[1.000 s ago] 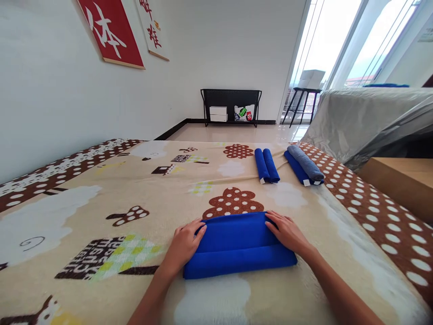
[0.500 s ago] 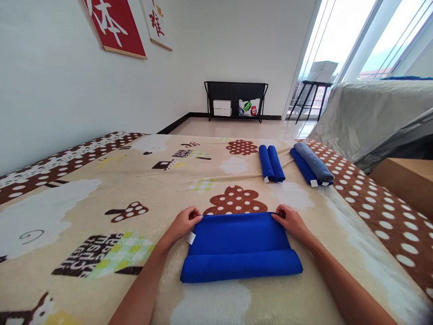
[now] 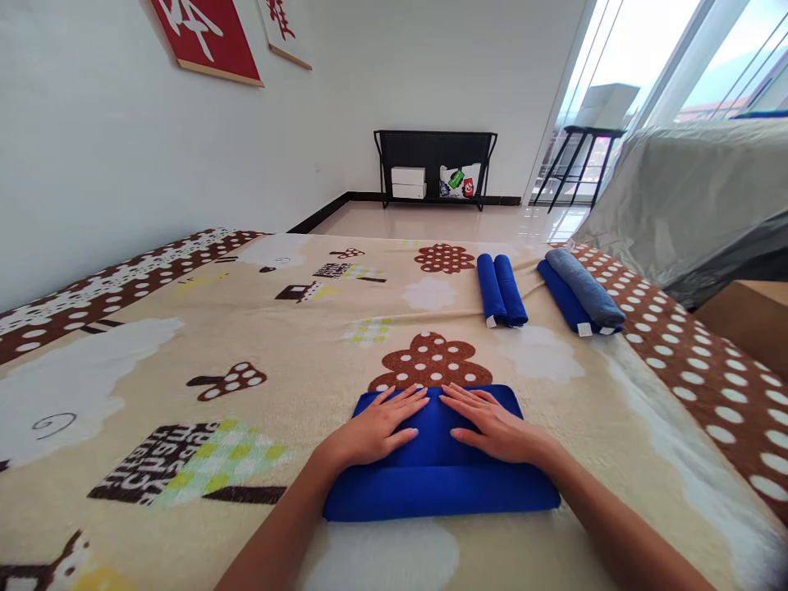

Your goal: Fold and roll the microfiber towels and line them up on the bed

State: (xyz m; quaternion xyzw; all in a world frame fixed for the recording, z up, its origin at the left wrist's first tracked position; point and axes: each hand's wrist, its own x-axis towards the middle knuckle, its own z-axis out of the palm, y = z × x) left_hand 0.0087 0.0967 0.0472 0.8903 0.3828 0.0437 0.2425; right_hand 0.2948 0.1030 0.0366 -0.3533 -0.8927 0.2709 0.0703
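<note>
A folded blue towel (image 3: 440, 480) lies on the patterned blanket (image 3: 295, 345) right in front of me, its near edge rolled into a thick fold. My left hand (image 3: 378, 427) rests flat on its left half with fingers stretched out. My right hand (image 3: 492, 427) lies flat on the right half, fingers also spread. The two hands almost meet at the towel's middle. Neither holds anything.
Further back on the blanket lie a pair of rolled blue towels (image 3: 501, 289) and a grey roll on a blue one (image 3: 582, 300). A plastic-covered sofa (image 3: 689, 205) stands to the right, a black rack (image 3: 434, 168) by the far wall, a white wall to the left.
Both hands have let go of the towel's far corners and moved inward onto its top, now lying flat. The white label at the left corner is out of sight.
</note>
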